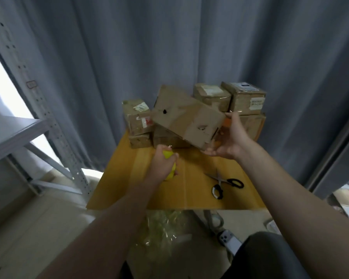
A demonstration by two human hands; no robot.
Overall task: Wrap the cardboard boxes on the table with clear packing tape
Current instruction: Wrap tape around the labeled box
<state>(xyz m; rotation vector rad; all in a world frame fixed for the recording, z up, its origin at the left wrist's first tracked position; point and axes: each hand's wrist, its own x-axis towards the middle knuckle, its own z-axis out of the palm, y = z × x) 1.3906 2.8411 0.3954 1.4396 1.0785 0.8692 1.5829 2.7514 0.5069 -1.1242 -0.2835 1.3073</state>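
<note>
Gripping tilted box by its right end, right hand; left hand clutches yellow tape dispenser; best keep tape taut, overlap passes

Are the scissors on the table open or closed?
Open: the scissors lie with their blades spread and their black handles apart.

Yellow-orange surface, faint grain. Brown tilted box: one black spot, paler tape bands. Brown far-left box: white and red label patches. Brown far-right box: white and dark labels. Bright yellow tape dispenser. Black-handled scissors, one handle part white. Plain grey-blue curtain. Pale grey rack, rows of punched holes.
</note>
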